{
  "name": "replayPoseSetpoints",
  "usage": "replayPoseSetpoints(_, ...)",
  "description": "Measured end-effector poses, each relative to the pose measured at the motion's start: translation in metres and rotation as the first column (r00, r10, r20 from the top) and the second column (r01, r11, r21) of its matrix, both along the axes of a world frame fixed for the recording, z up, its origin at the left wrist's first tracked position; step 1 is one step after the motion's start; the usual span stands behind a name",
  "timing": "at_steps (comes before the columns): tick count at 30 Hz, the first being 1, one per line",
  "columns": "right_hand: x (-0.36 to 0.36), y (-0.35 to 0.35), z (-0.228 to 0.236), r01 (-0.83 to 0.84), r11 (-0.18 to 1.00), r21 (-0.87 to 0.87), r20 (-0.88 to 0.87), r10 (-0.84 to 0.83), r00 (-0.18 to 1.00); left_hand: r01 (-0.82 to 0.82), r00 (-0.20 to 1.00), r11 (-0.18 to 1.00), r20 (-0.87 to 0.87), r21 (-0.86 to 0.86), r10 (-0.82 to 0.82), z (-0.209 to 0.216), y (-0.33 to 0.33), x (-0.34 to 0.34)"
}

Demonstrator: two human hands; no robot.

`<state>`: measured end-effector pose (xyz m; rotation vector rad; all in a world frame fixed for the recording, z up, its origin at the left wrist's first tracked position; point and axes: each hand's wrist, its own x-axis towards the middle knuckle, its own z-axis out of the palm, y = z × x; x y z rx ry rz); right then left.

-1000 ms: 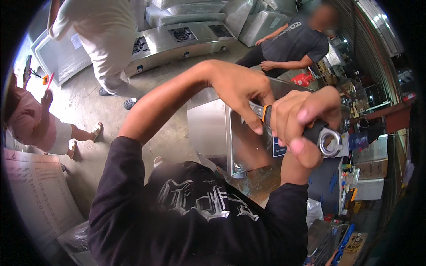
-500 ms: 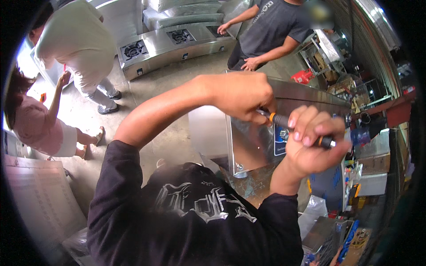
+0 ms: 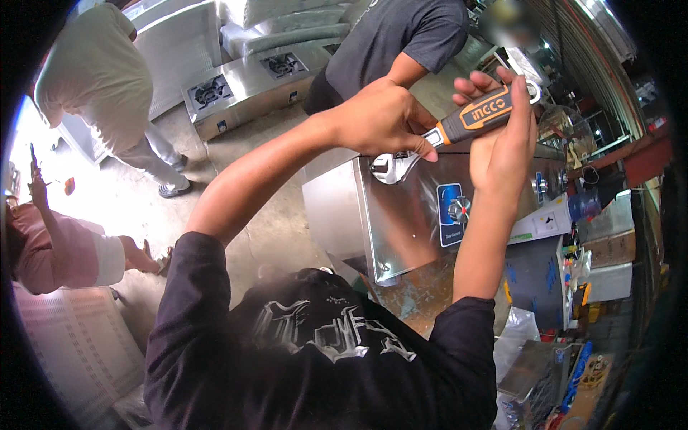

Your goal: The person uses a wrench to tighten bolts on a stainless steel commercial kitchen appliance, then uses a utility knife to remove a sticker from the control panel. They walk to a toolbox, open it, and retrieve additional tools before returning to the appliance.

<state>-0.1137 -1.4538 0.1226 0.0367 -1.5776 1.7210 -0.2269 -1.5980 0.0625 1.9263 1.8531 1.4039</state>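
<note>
In front of my chest, both hands hold an adjustable wrench (image 3: 481, 115) with a dark grey and orange grip. My left hand (image 3: 376, 120) is closed round its neck, thumb across the metal near the jaw. The steel jaw end points down and left, below my left fingers. My right hand (image 3: 499, 161) wraps the grip against its palm, fingers partly hidden behind it. A metal ring end sticks out past my right fingers. Below the wrench is a stainless steel appliance (image 3: 401, 222) with a control knob (image 3: 459, 210) on a blue label; the wrench appears apart from it.
A person in a dark grey shirt (image 3: 401, 39) stands just beyond my hands. At left are a person in light clothes (image 3: 104, 79) and one in pink (image 3: 61, 247). A steel burner stove (image 3: 247, 89) stands behind. Right: a blue bottle (image 3: 584, 206), cardboard (image 3: 609, 247) and cluttered tools.
My right hand has moved up, its fist loosened and turned, so the grip shows broadside. The jaw end has come into sight below my left hand. The person in grey has shifted left.
</note>
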Motion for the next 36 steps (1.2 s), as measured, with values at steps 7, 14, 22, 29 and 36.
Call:
replayPoseSetpoints(7,0.003,-0.008,-0.002,-0.351,0.936,-0.003,-0.123,0.348,0.929,-0.141,0.988,0.988,-0.059,0.067,0.145,0.0,-0.007,0.015)
replayPoseSetpoints(14,-0.019,0.016,0.02,-0.869,-0.133,0.477,0.209,0.977,-0.035,0.396,0.917,0.917,-0.041,-0.038,-0.398,-0.001,-0.009,-0.006)
replayPoseSetpoints(22,0.042,0.025,-0.004,-0.553,0.7,0.452,-0.057,0.641,0.765,0.381,0.924,0.921,0.007,-0.081,-0.382,-0.009,0.005,-0.007)
replayPoseSetpoints(29,0.081,0.022,-0.053,-0.143,0.975,0.172,-0.339,0.195,0.92,0.418,0.901,0.907,-0.101,-0.053,-0.421,-0.016,0.032,-0.001)
replayPoseSetpoints(36,0.097,0.021,-0.09,0.062,0.959,-0.277,-0.333,-0.156,0.93,0.437,0.876,0.861,-0.093,-0.262,-0.473,-0.012,0.052,0.001)
